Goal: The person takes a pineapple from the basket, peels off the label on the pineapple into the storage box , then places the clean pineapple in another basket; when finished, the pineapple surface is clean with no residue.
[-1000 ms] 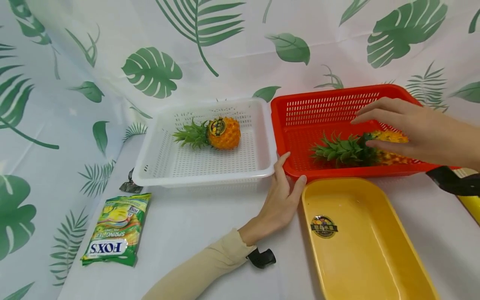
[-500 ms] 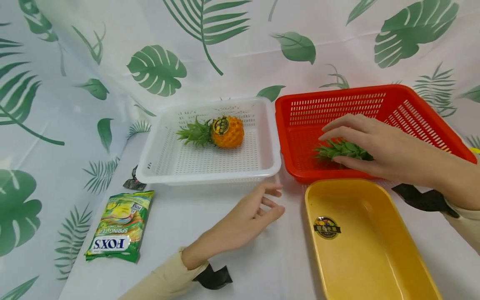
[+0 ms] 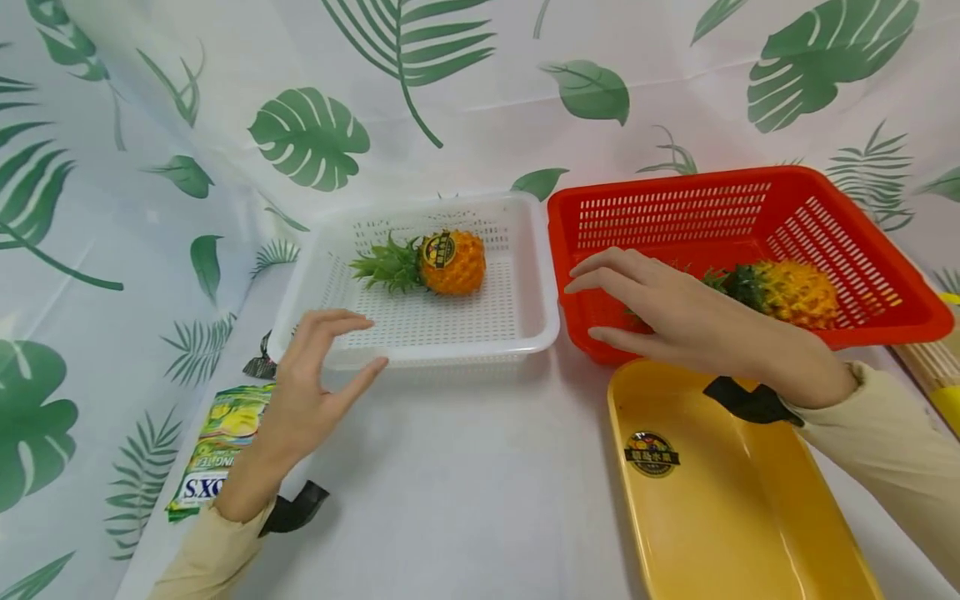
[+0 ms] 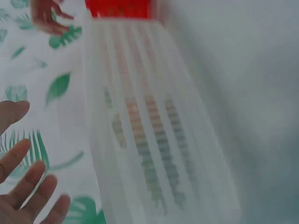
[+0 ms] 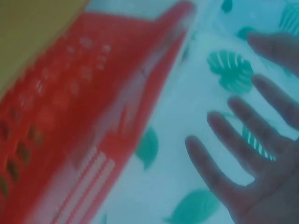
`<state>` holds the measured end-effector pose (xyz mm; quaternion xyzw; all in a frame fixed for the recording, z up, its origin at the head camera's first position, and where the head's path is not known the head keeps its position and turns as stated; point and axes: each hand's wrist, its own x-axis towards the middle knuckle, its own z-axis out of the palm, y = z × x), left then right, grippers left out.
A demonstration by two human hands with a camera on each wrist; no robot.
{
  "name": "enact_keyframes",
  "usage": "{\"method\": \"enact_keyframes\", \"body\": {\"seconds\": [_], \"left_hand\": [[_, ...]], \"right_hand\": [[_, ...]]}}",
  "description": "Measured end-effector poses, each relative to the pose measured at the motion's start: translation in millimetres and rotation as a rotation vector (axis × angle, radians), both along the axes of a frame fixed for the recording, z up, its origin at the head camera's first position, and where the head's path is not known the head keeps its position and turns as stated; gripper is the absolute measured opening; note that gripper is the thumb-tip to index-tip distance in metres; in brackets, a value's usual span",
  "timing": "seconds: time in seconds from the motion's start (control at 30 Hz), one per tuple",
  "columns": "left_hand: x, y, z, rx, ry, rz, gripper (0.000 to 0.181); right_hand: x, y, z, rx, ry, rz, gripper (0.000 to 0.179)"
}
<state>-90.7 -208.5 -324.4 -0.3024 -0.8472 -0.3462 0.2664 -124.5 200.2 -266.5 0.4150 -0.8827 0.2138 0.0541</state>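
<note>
My left hand (image 3: 307, 387), fingers spread and holding nothing, reaches up near the front left rim of the white basket (image 3: 420, 354). Inside that basket a small pineapple (image 3: 453, 262) with a round label lies on its side, leaves to the left. My right hand (image 3: 660, 312) is empty too and hovers over the front left of the red basket (image 3: 675, 187), fingers apart. Behind it a second pineapple (image 3: 798, 292) lies in the red basket, its leaves mostly hidden by the hand. In the left wrist view the pineapple shows blurred through the white basket's slotted wall (image 4: 154, 140).
A yellow tray (image 3: 720, 500) with a round sticker stands in front of the red basket. At the left lies a green candy bag (image 3: 225, 433), partly covered by the left hand. A small dark wrapper (image 3: 260, 364) sits by the white basket's corner. Leaf-patterned cloth hangs behind.
My left hand has left the corner between the baskets and moved left to the white basket's left front. My right hand has moved left across the red basket, uncovering the pineapple's body.
</note>
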Motion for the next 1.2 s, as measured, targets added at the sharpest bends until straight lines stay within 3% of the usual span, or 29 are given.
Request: {"method": "enact_keyframes", "body": {"seconds": [0.07, 0.13, 0.3, 0.43, 0.73, 0.93, 1.2], "left_hand": [[-7.5, -17.7, 0.8, -0.023, 0.022, 0.096, 0.059], [-14.8, -33.1, 1.4, -0.043, -0.004, 0.188, 0.076], [-22.4, -55.8, -3.4, -0.042, -0.250, 0.362, 0.084], [-20.0, -60.2, -10.2, 0.024, -0.436, 0.446, 0.099], [-24.0, -62.1, -15.3, 0.159, -0.618, 0.460, 0.111], [-25.5, -66.2, -21.6, 0.245, -0.797, 0.379, 0.109], [-28.4, -68.7, -24.0, 0.278, -0.850, 0.338, 0.109]], "right_hand": [[-3.7, -10.3, -1.7, -0.016, -0.023, 0.002, 0.046], [-7.6, -19.8, -3.8, -0.035, -0.030, 0.004, 0.045], [-19.1, -41.2, -6.6, -0.118, -0.049, 0.008, 0.045], [-31.9, -59.2, -3.9, -0.170, -0.080, 0.007, 0.047], [-68.4, -97.7, 1.6, -0.280, -0.142, 0.027, 0.044], [-85.1, -129.9, 11.5, -0.292, -0.175, 0.026, 0.045], [-115.3, -151.1, 16.6, -0.246, -0.273, -0.024, 0.053]]}}
